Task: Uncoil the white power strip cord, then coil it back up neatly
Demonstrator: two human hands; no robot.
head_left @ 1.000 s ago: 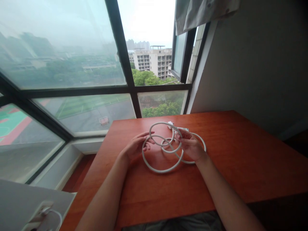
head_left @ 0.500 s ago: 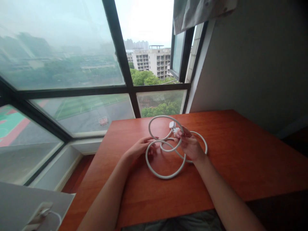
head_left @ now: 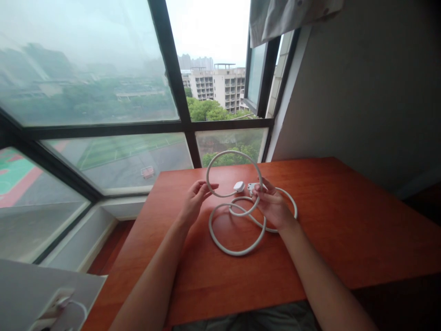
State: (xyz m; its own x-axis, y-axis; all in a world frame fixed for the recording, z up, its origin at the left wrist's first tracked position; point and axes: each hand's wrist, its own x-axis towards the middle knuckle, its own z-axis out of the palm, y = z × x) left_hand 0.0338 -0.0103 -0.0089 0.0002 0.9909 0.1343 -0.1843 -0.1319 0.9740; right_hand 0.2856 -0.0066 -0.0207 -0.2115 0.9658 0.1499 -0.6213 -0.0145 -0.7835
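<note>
A thick white cable [head_left: 237,253] lies in loose loops on the table, with one loop raised between my hands. My left hand [head_left: 199,197] pinches the left side of that raised loop. On its right side, my right hand [head_left: 273,205] has its fingers closed round the cable. A white plug [head_left: 239,186] at one cable end sits between the hands, near the far part of the table. Right beside my right fingertips is a second white connector [head_left: 251,188], partly hidden by the fingers.
The reddish-brown wooden table [head_left: 344,220] reaches to the window [head_left: 230,142] at the back. A grey wall [head_left: 361,92] rises on the right. At lower left, a power strip [head_left: 57,308] with a plugged-in white cord rests on a white surface.
My left hand has risen from the table and closed on the cable. The raised loop is higher and wider, and the white plug has shifted left, away from the connector.
</note>
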